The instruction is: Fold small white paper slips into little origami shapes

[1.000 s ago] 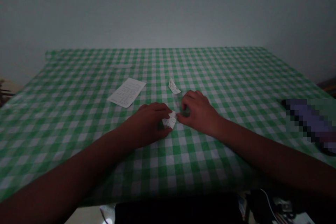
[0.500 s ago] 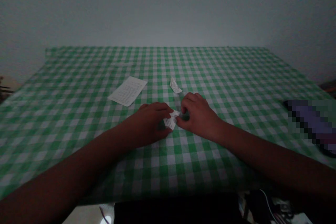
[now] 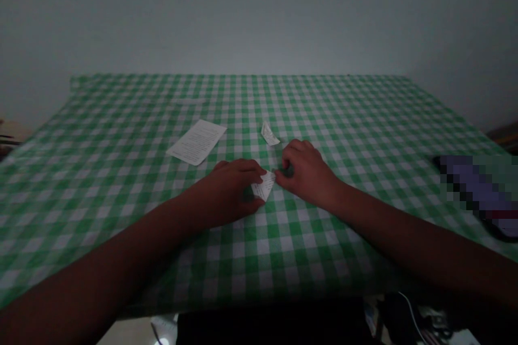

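Note:
Both of my hands meet at the middle of a table under a green and white checked cloth (image 3: 121, 215). My left hand (image 3: 230, 191) is closed around a small folded piece of printed white paper (image 3: 264, 186), thumb under it and fingers over it. My right hand (image 3: 305, 172) pinches the paper's right tip with curled fingers. The light is dim and the paper's folds are hard to read.
A flat printed sheet (image 3: 197, 142) lies behind my left hand. A small folded paper scrap (image 3: 268, 134) lies just beyond my right hand. A dark blurred-out object (image 3: 481, 191) sits near the table's right edge. A pale wall rises behind the table.
Hardly anything moved. My right hand shifted slightly on the paper's right tip; my left hand kept its grip in place.

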Motion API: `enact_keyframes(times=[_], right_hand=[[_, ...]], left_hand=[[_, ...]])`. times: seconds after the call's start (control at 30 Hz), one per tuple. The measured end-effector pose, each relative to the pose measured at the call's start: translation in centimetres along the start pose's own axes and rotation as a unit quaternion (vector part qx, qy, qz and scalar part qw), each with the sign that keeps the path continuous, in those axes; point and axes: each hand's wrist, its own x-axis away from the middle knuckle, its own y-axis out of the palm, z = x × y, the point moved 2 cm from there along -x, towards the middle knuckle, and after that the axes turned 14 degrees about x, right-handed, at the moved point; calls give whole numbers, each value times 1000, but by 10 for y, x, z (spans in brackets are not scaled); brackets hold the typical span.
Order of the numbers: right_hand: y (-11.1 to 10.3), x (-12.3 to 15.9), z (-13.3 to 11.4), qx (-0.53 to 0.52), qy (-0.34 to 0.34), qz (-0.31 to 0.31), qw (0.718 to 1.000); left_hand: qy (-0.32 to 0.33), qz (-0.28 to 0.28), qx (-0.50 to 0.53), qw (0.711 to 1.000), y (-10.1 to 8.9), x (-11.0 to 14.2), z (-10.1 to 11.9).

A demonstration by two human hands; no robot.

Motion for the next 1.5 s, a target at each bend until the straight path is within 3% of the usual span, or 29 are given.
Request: enact_keyframes(times=[0.23,0.5,0.63,0.73,0.83,1.0,1.5], right_hand=[[-2,-2,10,-55,24,17,998],[-27,9,0,-131,-42,27,990],[-30,12,-4,-105,-135,4,985],[-27,16,-9,-114,-235,-39,964],[-25,20,-14,-115,-275,-47,953],[-22,25,-18,-54,-287,-63,954],[-20,28,-20,-58,-278,-72,956]], left_hand=[[-1,-13,-5,1000,-5,2,4],[15,-39,-8,999,-6,4,11],[-29,-39,40,998,-8,4,10],[-62,-42,50,996,-11,4,8],[-63,-50,48,996,-13,4,7],[-35,-20,34,999,-13,5,5],[21,-47,8,999,-17,6,6]])
